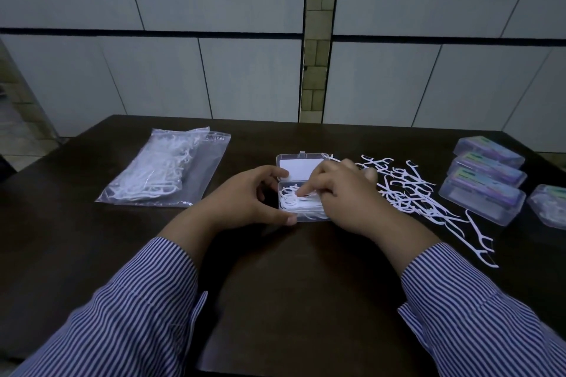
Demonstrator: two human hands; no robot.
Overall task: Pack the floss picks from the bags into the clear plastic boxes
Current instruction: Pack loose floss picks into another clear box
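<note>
An open clear plastic box (298, 166) lies in the middle of the dark table, its lid flipped back and several white floss picks (289, 200) in its base. My left hand (245, 199) grips the box's left side, thumb at the near corner and a finger on the lid. My right hand (343, 193) is over the right half of the box, its fingers pressing down on the picks inside. A loose heap of floss picks (413, 193) spreads to the right of the box. A clear bag of floss picks (162, 171) lies at the left.
Closed clear boxes with coloured labels (487, 168) lie in a row at the right, with another box (548, 208) cut off by the frame's right edge. A tiled wall rises behind the table's far edge (275, 119).
</note>
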